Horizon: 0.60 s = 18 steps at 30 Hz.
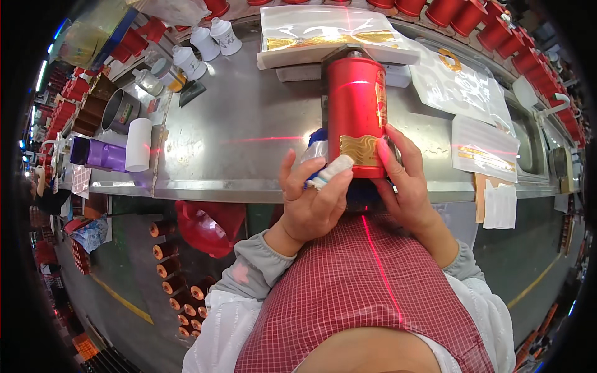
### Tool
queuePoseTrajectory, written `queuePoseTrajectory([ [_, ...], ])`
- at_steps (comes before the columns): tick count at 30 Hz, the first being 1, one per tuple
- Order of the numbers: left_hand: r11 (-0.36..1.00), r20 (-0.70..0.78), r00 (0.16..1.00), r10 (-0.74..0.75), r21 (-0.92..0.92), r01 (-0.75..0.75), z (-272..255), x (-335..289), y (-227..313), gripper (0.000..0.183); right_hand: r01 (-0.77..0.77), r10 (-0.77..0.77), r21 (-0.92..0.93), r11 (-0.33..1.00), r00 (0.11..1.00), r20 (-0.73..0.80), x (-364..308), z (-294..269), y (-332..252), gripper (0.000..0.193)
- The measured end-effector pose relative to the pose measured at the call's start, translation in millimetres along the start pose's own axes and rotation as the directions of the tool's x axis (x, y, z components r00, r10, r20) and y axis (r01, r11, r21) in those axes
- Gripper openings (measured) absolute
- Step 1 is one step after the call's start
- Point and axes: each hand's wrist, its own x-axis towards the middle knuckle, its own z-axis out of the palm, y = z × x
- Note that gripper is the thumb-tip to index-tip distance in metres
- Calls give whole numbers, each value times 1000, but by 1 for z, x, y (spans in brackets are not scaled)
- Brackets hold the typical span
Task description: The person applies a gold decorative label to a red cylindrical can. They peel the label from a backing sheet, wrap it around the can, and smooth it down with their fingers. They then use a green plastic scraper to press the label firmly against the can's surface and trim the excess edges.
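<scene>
A red canister (353, 105) at the front edge of the bench (230, 155) is apparently being wiped, the left hand (312, 208) with its grip pinched on white cloth (336, 168), the right hand (405, 186) against the canister's side, clamping unclear, the next stroke likely needing light pressure.

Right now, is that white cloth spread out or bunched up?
Bunched: the white cloth forms a small wad in the left hand.
</scene>
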Motion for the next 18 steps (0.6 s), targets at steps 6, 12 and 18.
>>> queuePoseTrajectory([
  [6, 977, 60, 975, -212, 0, 213, 1, -6, -8, 37, 14, -14, -7, 1000, 1000, 1, 2, -1, 0, 63],
  [12, 944, 210, 975, 78, 297, -140, -14, 27, -19, 54, 1, -1, -19, 1000, 1000, -16, -6, -3, 8, 66],
  [18, 755, 234, 830, -507, -345, 558, -5, -3, -32, 79, -17, 17, -37, 999, 1000, -6, -9, 3, 8, 69],
])
